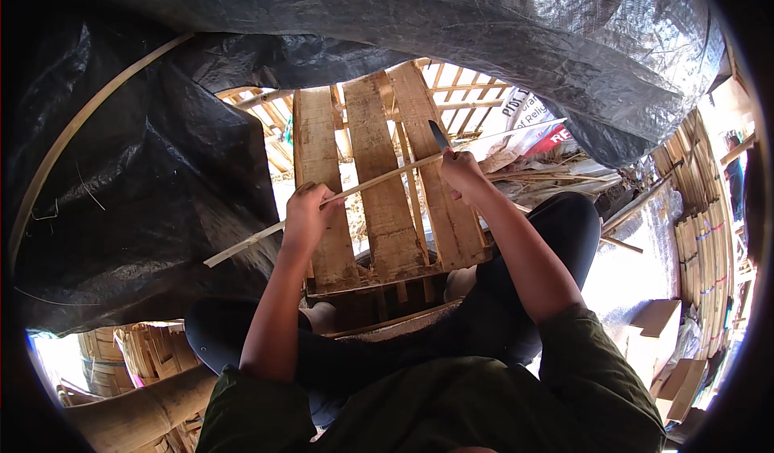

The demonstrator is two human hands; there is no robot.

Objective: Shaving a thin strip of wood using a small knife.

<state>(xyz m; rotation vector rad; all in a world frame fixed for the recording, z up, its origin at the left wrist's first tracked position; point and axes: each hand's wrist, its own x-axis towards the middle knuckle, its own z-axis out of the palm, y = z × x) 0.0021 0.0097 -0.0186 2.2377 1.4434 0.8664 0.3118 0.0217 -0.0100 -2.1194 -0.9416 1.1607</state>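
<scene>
Pale strip (pixel 379 182) slants over the slatted board (pixel 383 231), your left hand (pixel 310 205) closed round it; a loose hold could let it twist. Your right hand (pixel 461 172) grips the knife (pixel 439 135); slipping could cut you. Beyond, the strip's tip could snag the black sheet (pixel 605 74).
</scene>
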